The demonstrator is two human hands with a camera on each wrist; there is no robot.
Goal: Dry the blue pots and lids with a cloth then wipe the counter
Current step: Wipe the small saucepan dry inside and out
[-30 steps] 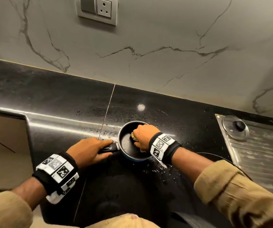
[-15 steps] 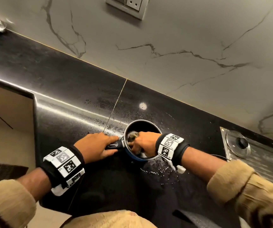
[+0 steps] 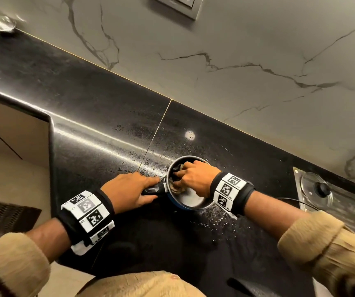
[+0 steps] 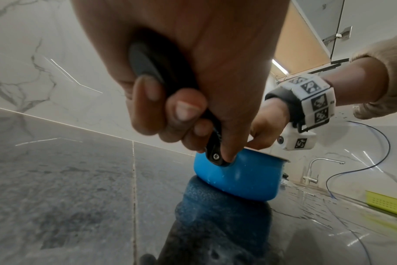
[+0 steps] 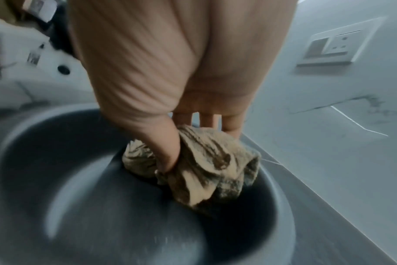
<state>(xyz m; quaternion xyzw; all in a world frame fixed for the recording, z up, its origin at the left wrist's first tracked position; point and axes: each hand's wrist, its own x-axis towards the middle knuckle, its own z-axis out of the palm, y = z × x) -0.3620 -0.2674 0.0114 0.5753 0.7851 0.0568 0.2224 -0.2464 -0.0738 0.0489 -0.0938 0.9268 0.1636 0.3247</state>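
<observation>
A small blue pot (image 3: pixel 190 203) (image 4: pixel 238 176) with a dark inside (image 5: pixel 102 197) stands on the black counter (image 3: pixel 108 116), tilted a little. My left hand (image 3: pixel 129 189) (image 4: pixel 193 89) grips its black handle (image 3: pixel 152 189) (image 4: pixel 152 68). My right hand (image 3: pixel 193 176) (image 5: pixel 170 71) reaches into the pot and holds a crumpled tan cloth (image 3: pixel 176 186) (image 5: pixel 202 166) against the inner wall. A glass lid (image 3: pixel 315 189) with a black knob lies on the steel drainboard at the right.
Water drops (image 3: pixel 213 221) lie on the counter around the pot. A marble wall (image 3: pixel 236 61) with a socket plate (image 3: pixel 178 5) rises behind. The counter edge drops off at the left (image 3: pixel 50 129). A tap (image 4: pixel 317 161) and a thin cable (image 4: pixel 374 161) are at the right.
My right hand has swept the cloth round inside the pot, from the far side to the handle side. The left hand has kept hold of the handle. The head view has tilted.
</observation>
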